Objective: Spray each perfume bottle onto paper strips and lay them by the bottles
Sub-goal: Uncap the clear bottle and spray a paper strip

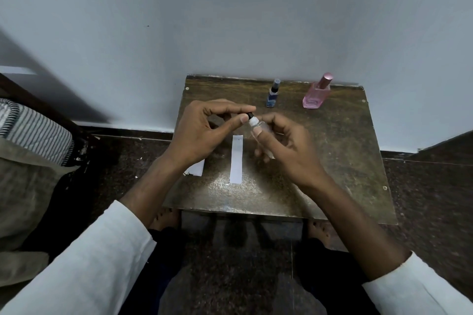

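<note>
My right hand (284, 148) grips a small clear perfume bottle (257, 126) above the middle of a small worn table (340, 161). My left hand (204, 128) pinches the bottle's black cap (250, 115) between thumb and forefinger. A white paper strip (236, 160) lies flat on the table below the hands. Another white strip (196, 168) shows partly under my left wrist. A blue bottle (272, 94) and a pink bottle (316, 93) stand upright at the table's far edge, near the wall.
The table stands against a pale wall (230, 20). A striped cloth (33, 130) lies on furniture at the left. Dark speckled floor (430, 199) surrounds the table, and my bare feet show under its near edge.
</note>
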`<state>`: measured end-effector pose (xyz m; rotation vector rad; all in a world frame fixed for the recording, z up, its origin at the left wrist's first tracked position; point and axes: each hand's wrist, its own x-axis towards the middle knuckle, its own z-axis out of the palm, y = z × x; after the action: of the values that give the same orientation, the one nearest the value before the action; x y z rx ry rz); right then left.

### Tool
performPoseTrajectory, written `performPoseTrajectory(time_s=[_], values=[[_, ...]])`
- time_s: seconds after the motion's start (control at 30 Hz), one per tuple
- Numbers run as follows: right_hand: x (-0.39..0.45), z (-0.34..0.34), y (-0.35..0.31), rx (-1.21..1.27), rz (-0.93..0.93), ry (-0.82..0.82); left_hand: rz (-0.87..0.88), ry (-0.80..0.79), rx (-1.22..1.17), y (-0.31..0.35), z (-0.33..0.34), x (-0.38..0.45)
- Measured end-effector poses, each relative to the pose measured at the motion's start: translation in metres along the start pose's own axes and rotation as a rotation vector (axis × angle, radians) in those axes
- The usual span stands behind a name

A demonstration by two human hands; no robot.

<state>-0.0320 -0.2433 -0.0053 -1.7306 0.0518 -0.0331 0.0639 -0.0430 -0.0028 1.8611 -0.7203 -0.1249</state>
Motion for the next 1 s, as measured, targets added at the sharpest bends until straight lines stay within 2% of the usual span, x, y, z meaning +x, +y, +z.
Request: performPoseTrajectory(time_s=[0.13,0.3,0.4,0.67,0.8,0.87,0.93,1.0], values=[[0.002,0.000,-0.006,0.313,0.079,-0.103,-0.046,-0.018,-0.110,-0.002,0.000,0.002],[0.001,0.009,-0.004,0.677,0.211,-0.144,-0.099,-0.007,-0.256,0.002,0.003,0.001],[0.001,0.012,0.000,0.742,0.246,-0.172,-0.113,0.031,-0.215,-0.001,0.005,0.001],[-0.001,0.015,-0.005,0.706,0.243,-0.135,-0.095,0.039,-0.081,-0.001,0.004,0.001],[-0.007,0.015,-0.007,0.925,0.290,-0.179,-0.192,0.108,-0.066,-0.003,0.006,0.001],[-0.013,0.014,-0.008,1.034,0.295,-0.195,-0.185,0.073,0.167,-0.008,0.004,-0.001],[-0.022,0.014,-0.008,1.126,0.301,-0.216,-0.126,-0.079,0.516,-0.012,0.003,-0.006],[-0.030,0.015,-0.008,1.208,0.303,-0.233,-0.108,-0.203,0.670,-0.011,0.004,-0.010]])
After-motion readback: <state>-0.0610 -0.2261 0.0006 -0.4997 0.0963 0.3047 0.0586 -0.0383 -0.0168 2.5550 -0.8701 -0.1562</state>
